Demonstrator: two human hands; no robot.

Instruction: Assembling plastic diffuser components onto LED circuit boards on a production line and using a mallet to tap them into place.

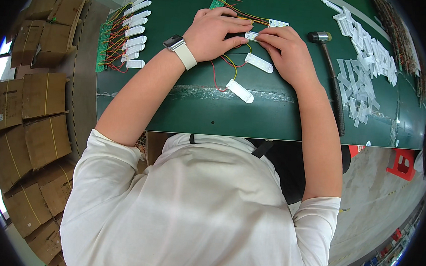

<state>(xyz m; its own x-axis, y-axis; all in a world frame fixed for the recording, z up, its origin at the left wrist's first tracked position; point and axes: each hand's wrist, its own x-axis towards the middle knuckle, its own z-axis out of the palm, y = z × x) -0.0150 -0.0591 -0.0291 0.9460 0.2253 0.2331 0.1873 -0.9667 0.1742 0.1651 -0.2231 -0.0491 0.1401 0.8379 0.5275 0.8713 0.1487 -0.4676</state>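
Note:
Both hands meet over a small white light module (251, 36) with wires, near the far middle of the green table. My right hand (285, 50) pinches the module's right end between thumb and fingers. At its other end my left hand (211, 34) is closed, thumb and fingertips at the module and its wires; its palm side is hidden. Another white module (279, 23) lies just beyond my right fingers. Two more, a white module (259, 63) and a nearer white module (240, 91), lie on the table with red and yellow wires. A green circuit board (218, 2) sits beyond my left hand.
At the left, several wired white modules (134, 31) lie in a column beside green boards (103, 48). A hammer (328, 62) lies right of my right arm. Farther right are piles of white housings (367, 44) and clear strips (357, 87). Cardboard boxes (44, 97) stand left of the table.

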